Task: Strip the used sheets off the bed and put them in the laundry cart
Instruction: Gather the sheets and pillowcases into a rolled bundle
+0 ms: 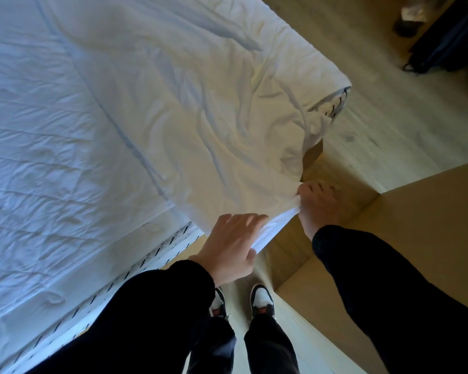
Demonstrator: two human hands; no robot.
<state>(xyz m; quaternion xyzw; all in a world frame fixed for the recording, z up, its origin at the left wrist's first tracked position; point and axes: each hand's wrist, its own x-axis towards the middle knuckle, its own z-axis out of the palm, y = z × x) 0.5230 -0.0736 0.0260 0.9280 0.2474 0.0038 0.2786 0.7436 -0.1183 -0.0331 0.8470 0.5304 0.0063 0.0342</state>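
Observation:
A crumpled white sheet (206, 125) lies over the bed's right part, and its edge hangs off the near side. My left hand (233, 247) grips that hanging edge from above, and my right hand (316, 203) pinches the same edge a little further right. The sheet is stretched between both hands. Beneath it, the mattress (43, 157) shows its quilted white top on the left, and its side band (157, 255) has dark stitching. No laundry cart is in view.
A tan wooden surface (389, 238) stands at my right, close to the bed corner. My feet in dark and white shoes (261, 295) stand in the narrow gap on light wood flooring (389, 117). Dark bags (443, 41) sit at the far right.

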